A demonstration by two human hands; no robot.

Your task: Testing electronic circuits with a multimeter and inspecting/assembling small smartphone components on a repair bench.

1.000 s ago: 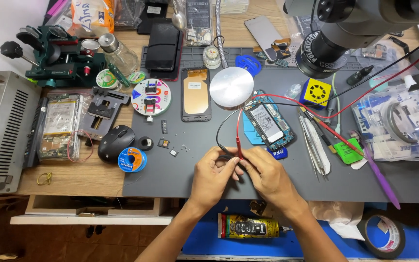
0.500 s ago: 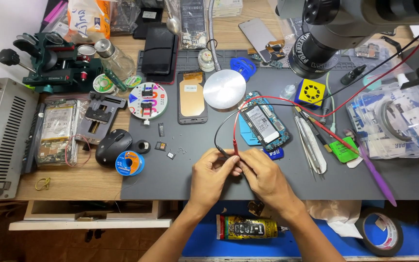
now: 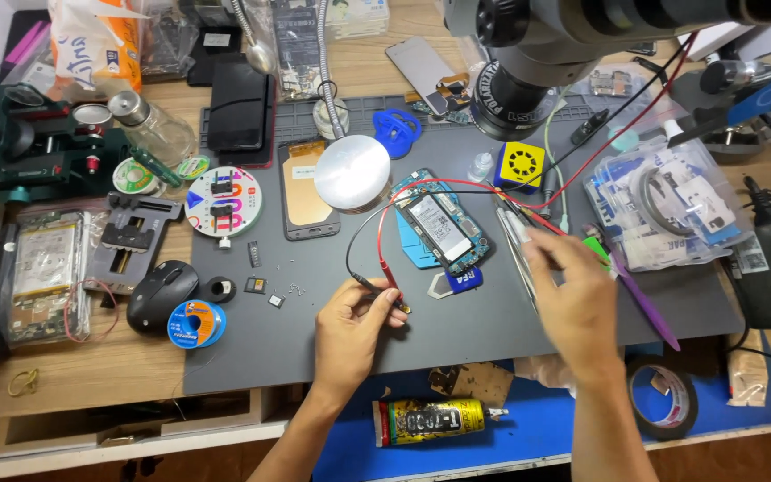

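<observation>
Probes: thin red and black test probes (image 3: 384, 287) lie together on the grey work mat (image 3: 332, 348), long axis running from upper left to lower right, tips toward the lower right; their red and black leads arc up toward the opened phone.
Left hand: left hand (image 3: 350, 335) rests palm-down on the mat, forearm coming up from the bottom edge, thumb and fingertips pinched around both probes.
Right hand: right hand (image 3: 573, 299) hovers blurred above the mat's right part, fingers spread and loose, grasping nothing, near the metal tweezers (image 3: 515, 241).
Phone: opened blue-framed phone with exposed battery (image 3: 443, 228) lies tilted just above the probes.
Left of hand: black computer mouse (image 3: 161, 295), blue solder-wire spool (image 3: 196, 323).
</observation>
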